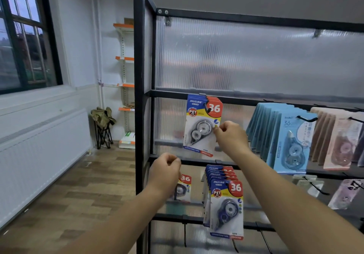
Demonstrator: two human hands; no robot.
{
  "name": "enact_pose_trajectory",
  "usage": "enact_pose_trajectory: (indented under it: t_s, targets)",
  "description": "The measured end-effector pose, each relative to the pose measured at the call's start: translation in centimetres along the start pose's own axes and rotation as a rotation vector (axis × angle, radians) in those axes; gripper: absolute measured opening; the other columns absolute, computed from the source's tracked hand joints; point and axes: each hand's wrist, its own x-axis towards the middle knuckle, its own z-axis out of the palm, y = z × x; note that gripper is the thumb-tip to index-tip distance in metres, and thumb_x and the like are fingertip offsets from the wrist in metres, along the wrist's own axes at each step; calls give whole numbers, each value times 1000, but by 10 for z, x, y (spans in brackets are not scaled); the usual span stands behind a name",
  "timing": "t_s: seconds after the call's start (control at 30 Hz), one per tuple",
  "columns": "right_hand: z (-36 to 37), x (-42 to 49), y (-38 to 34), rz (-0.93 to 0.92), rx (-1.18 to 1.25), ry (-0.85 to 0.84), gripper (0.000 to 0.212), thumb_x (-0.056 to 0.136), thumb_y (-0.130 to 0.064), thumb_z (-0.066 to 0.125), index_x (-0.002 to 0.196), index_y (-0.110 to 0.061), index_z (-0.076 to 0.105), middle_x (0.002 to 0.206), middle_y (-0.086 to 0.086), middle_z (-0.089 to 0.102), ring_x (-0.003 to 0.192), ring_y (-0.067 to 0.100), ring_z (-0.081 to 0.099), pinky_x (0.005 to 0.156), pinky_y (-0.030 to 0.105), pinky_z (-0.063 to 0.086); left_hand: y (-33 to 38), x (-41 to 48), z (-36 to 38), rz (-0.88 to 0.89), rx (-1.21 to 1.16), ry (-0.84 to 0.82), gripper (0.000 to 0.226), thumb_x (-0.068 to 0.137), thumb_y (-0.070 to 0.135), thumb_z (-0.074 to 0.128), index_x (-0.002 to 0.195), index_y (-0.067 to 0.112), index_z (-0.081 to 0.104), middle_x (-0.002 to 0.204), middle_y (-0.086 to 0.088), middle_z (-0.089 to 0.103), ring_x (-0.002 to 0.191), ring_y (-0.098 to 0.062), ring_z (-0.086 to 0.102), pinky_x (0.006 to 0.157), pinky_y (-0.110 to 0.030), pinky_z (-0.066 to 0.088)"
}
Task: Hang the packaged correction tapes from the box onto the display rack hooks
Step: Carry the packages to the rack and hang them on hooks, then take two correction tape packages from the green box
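Observation:
A stack of blue, red and yellow correction tape packages (pixel 201 127) hangs on a black hook (pixel 207 108) of the display rack (pixel 140 96). My right hand (pixel 231 136) pinches the right edge of the front package in that stack. My left hand (pixel 165 172) is lower and to the left, its fingers curled; it grips another correction tape package (pixel 184 189), which hangs partly hidden behind the wrist. A second stack of the same packages (pixel 226 204) hangs on the row below. The box is out of view.
Light blue correction tape packages (pixel 285 141) and pink ones (pixel 338 141) hang to the right on the same row. Bare black hooks (pixel 185 236) stick out along the bottom bar. A folding stool (pixel 102 127) and orange-edged shelving (pixel 125 84) stand at the left wall.

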Motion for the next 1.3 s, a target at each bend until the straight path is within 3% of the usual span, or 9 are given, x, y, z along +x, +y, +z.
enact_pose_trajectory:
  t_s: [0.2,0.37,0.57,0.73,0.83,0.93,1.03,1.1,1.3]
  targets:
    - [-3,-13,5,43,30,-72,31,96,-41,49,80,-16,58,79,3,68,72,16,65,69,36,56,0,-7,-2,-4,45,-12,12,96,19,50,87,19,57,73,-3,59,61,-10,56,56,-22,44]
    - [-16,-48,31,53,69,-79,32,97,-31,50,81,-7,63,69,6,67,53,7,57,54,24,42,-5,-18,1,-63,41,14,14,95,16,51,82,19,57,72,-5,59,60,-11,54,56,-23,41]
    - [-19,-76,28,-112,298,-127,34,95,-27,54,69,-6,61,55,5,60,49,16,52,55,32,44,-8,-58,-6,-110,111,143,18,93,13,52,77,18,57,67,-5,59,60,-15,53,56,-27,41]
    - [18,-124,6,-336,450,-442,37,96,-24,53,62,-10,57,52,1,56,38,2,43,48,25,37,-23,-118,-27,-276,154,343,13,95,19,49,90,16,61,74,-3,62,66,-13,56,62,-27,45]
    - [50,-170,-3,-410,427,-640,43,94,-27,54,54,-10,52,49,0,55,44,7,47,51,27,40,-38,-165,-40,-360,204,481,17,93,16,50,80,19,59,72,0,63,66,-13,57,59,-24,44]
    - [73,-221,-32,-465,360,-885,41,94,-30,52,58,-9,54,51,-4,54,47,3,48,49,17,37,-39,-219,-72,-438,306,589,23,91,12,50,70,18,57,62,3,58,56,-9,53,54,-22,42]
    - [95,-282,-82,-645,262,-1165,33,93,-29,52,68,-10,61,62,1,65,45,3,48,53,24,40,-33,-279,-124,-485,380,752,20,88,12,51,71,22,57,59,5,58,55,-11,56,61,-25,48]
    - [106,-329,-120,-815,232,-1243,31,93,-27,53,69,-9,61,65,3,68,43,1,48,57,26,44,-30,-322,-163,-522,401,856,22,88,13,52,70,25,55,60,6,59,60,-14,59,65,-27,50]
    - [130,-500,-237,-1284,109,-1359,24,96,-33,47,89,-15,62,91,0,66,87,17,61,76,30,46,-31,-465,-280,-613,434,1121,13,90,13,54,81,17,63,75,-3,66,75,-21,60,67,-28,46]
